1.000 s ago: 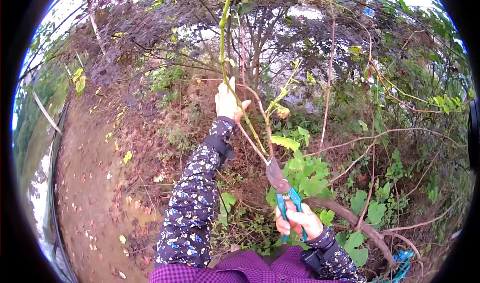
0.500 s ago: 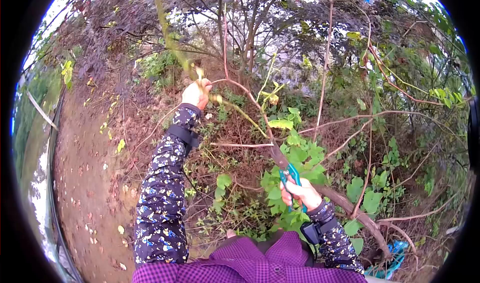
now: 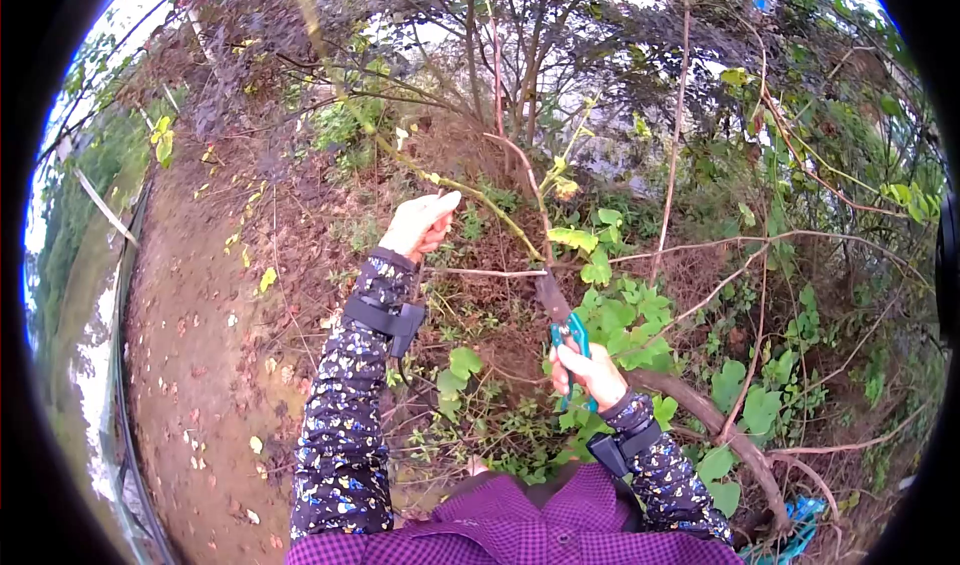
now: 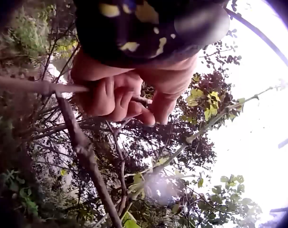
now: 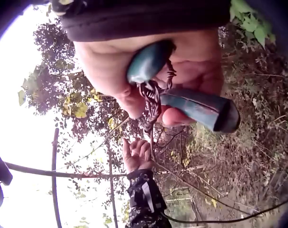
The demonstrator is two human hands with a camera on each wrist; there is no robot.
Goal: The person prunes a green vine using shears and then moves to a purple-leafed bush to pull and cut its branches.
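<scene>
My left hand [image 3: 420, 227] is raised left of the branches, its fingers curled round a thin brown twig [image 4: 143, 99] that shows between them in the left wrist view. A long green stem [image 3: 480, 197] arches just above that hand. My right hand [image 3: 592, 373] grips pruning shears [image 3: 570, 333] by their teal handles [image 5: 194, 107]. The dark blades point up at the foot of a reddish-brown branch [image 3: 535, 190], where the green stem and a pale, level twig [image 3: 485, 272] also meet. In the right wrist view, dark twisted wire [image 5: 153, 102] lies between the handles.
A thick brown branch [image 3: 705, 415] curves down at the right, with broad green leaves [image 3: 760, 410] around it. Thin branches [image 3: 720, 240] cross the right side. A dirt path [image 3: 190, 365] runs along the left. Purple-leaved shrubs [image 3: 250, 75] stand behind.
The left hand went left to the bent reddish twig, then came lower and back right. That twig's end now stands apart from the hand. The green stem leans further left; the shears sit higher.
</scene>
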